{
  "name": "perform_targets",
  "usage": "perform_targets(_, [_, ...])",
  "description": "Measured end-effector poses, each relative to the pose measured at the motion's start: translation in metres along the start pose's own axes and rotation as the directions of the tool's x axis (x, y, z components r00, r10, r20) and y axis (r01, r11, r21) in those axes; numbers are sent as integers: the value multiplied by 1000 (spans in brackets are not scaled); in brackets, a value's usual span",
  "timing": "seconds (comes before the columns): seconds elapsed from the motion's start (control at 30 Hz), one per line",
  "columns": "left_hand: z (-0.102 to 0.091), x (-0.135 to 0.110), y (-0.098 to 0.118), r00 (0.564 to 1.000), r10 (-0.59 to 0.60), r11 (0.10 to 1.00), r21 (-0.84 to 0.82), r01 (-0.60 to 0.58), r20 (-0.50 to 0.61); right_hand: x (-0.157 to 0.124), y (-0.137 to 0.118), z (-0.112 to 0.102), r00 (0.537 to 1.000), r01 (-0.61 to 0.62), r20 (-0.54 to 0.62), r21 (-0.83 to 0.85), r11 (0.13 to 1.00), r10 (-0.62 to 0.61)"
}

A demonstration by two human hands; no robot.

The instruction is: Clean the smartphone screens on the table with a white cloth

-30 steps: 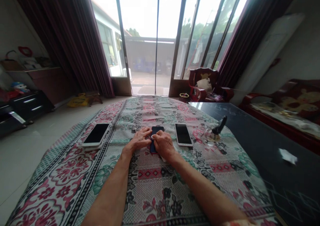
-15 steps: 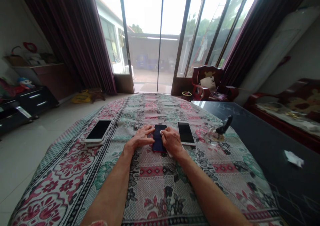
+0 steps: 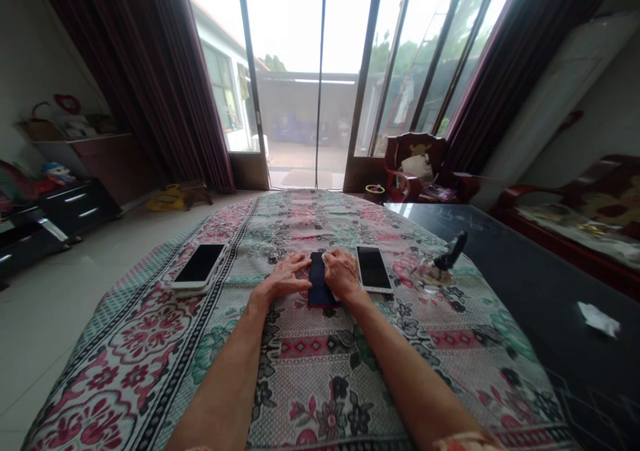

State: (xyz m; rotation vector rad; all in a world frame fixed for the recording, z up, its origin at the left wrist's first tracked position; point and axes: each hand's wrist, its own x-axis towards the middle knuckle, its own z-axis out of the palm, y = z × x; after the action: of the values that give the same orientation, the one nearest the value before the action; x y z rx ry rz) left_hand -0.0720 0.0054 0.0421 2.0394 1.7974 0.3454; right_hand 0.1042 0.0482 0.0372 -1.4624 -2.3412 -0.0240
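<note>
Dark phone (image 3: 318, 284) lies on a flowered cloth (image 3: 320, 384) covering the counter (image 3: 525, 304), left hand (image 3: 285, 279) with fingers spread flat against its left edge, right hand (image 3: 343, 274) with fingers curled around a white wipe (image 3: 326, 258) at its top.

No lettering can be read anywhere; the phone screens look dark and blank.

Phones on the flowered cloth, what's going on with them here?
A person works on the dark phone in the middle of the cloth. The left hand lies flat against its left edge. The right hand presses on its upper right, with a white bit at the fingertips, too small to identify. The left white phone and the right white phone lie untouched, screens dark.
</note>
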Motion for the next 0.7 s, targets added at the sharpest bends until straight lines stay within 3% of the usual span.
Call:
perform_targets(0.27, [3,0,-3,1000,5,1000,-6,-5,-11,-15,-13,0,979,204,28,27,979,-204])
perform_targets(0.43, [4,2,-5,1000,0,1000,4,0,0,-3,-14,4,992,125,24,23,992,-125])
perform_targets(0.7, [18,14,-25,996,54,998,31,-52,-73,32,-15,13,996,61,66,2,998,-61])
